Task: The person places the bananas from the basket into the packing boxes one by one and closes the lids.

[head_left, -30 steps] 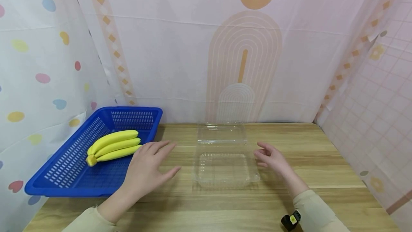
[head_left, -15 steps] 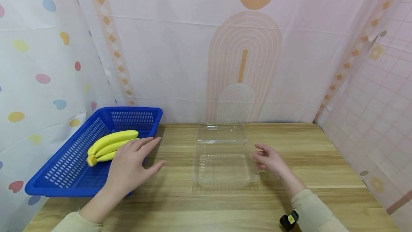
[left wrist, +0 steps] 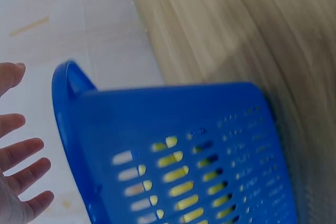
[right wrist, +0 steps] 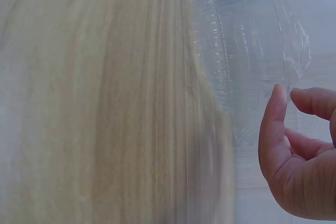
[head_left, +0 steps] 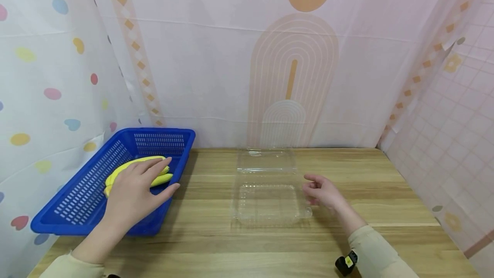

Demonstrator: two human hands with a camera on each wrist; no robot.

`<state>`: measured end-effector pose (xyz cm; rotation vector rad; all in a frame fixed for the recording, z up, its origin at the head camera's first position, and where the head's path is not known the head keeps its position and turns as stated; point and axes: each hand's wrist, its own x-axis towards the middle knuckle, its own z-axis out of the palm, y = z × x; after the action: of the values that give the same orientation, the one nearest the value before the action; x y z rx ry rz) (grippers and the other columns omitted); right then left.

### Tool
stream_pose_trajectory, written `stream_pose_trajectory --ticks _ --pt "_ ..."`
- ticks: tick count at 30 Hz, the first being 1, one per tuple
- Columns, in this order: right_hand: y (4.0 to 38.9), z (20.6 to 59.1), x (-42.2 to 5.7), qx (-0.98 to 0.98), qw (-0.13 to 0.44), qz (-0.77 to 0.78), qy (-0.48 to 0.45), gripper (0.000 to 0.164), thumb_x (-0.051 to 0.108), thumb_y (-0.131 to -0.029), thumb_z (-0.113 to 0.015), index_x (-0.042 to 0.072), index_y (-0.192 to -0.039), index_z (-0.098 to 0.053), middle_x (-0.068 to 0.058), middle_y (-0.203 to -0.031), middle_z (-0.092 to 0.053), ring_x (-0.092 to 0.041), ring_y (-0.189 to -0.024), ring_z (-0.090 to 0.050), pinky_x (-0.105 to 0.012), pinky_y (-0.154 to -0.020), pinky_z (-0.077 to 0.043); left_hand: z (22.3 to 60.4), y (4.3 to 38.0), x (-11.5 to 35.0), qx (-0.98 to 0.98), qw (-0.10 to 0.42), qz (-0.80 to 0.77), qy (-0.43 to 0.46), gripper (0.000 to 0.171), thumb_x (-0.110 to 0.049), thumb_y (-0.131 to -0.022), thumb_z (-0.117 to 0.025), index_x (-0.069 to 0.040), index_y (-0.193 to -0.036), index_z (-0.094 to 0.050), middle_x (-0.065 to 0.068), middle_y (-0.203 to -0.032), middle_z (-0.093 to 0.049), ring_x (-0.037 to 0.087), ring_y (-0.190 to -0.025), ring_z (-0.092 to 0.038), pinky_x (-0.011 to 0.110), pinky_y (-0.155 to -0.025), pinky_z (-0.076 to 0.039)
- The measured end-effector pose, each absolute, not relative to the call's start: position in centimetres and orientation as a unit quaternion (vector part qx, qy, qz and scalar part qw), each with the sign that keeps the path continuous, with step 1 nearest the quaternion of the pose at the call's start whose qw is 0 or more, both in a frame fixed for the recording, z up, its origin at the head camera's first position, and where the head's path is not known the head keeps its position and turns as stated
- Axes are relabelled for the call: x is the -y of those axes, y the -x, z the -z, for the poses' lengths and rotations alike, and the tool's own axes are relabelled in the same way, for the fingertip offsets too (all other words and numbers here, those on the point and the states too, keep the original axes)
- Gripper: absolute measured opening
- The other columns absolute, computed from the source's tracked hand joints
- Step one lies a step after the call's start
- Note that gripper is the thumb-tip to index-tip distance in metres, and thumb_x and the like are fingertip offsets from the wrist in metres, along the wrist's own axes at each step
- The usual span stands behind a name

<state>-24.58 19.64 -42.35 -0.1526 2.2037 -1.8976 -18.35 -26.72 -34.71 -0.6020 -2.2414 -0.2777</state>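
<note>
Over the blue plastic basket point(head_left: 154, 131) my left hand point(head_left: 131, 192) hovers with fingers spread and nothing in its grasp. Beneath it lies a bunch of yellow bananas point(head_left: 164, 179), partly covered by the hand in the head view. Through the basket's slots, the bananas point(left wrist: 184, 187) show yellow in the left wrist view, with the left hand point(left wrist: 21, 166) above the rim. A clear plastic clamshell container point(head_left: 268, 203) lies with its lid raised toward the back. Beside its right edge, my right hand point(head_left: 324, 192) has loosely bent fingers, the thumb and forefinger tips slightly apart.
The wooden table point(head_left: 370, 183) ends at a patterned curtain point(head_left: 216, 76) behind, with more printed cloth on both sides. A black wrist camera point(head_left: 346, 264) is strapped by the right sleeve point(head_left: 378, 252).
My left hand has moved left from beside the basket to over the bananas, covering more of them. The right hand has shifted only slightly, and the container has stayed put.
</note>
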Motion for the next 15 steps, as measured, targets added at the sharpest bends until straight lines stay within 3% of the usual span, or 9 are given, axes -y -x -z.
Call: stream_pose_trajectory --ticks 6,10,15 --pt "24.5 42.2 -19.6 -0.756 0.113 0.642 0.053 0.053 -0.005 -0.096 -0.056 -0.019 -0.142 -0.033 -0.006 -0.092 -0.053 -0.012 -0.077 -0.054 -0.025 -0.063 -0.056 34.0 18.4 27.8 0.882 0.404 0.11 0.215 0.061 -0.05 -0.078 -0.076 -0.01 -0.123 -0.07 0.016 -0.109 -0.07 0.041 -0.095 -0.064 0.058 -0.073 -0.051" --pt "24.5 42.3 -19.5 -0.762 0.109 0.636 0.053 0.051 -0.005 -0.096 -0.056 -0.019 -0.141 -0.035 -0.007 -0.092 -0.053 -0.013 -0.077 -0.053 -0.025 -0.063 -0.056 33.5 18.6 28.5 0.882 0.409 0.102 0.21 0.067 -0.063 -0.083 -0.064 -0.009 -0.123 -0.069 0.018 -0.109 -0.07 0.042 -0.094 -0.063 0.057 -0.072 -0.05" --pt "24.6 42.4 -19.5 -0.763 0.109 0.635 0.052 0.05 -0.006 -0.096 -0.055 -0.019 -0.14 -0.036 -0.008 -0.092 -0.053 -0.013 -0.077 -0.054 -0.025 -0.063 -0.056 32.5 18.9 29.3 0.881 0.412 0.1 0.209 0.071 -0.067 -0.086 -0.057 -0.008 -0.123 -0.069 0.018 -0.11 -0.07 0.042 -0.096 -0.062 0.059 -0.075 -0.049"
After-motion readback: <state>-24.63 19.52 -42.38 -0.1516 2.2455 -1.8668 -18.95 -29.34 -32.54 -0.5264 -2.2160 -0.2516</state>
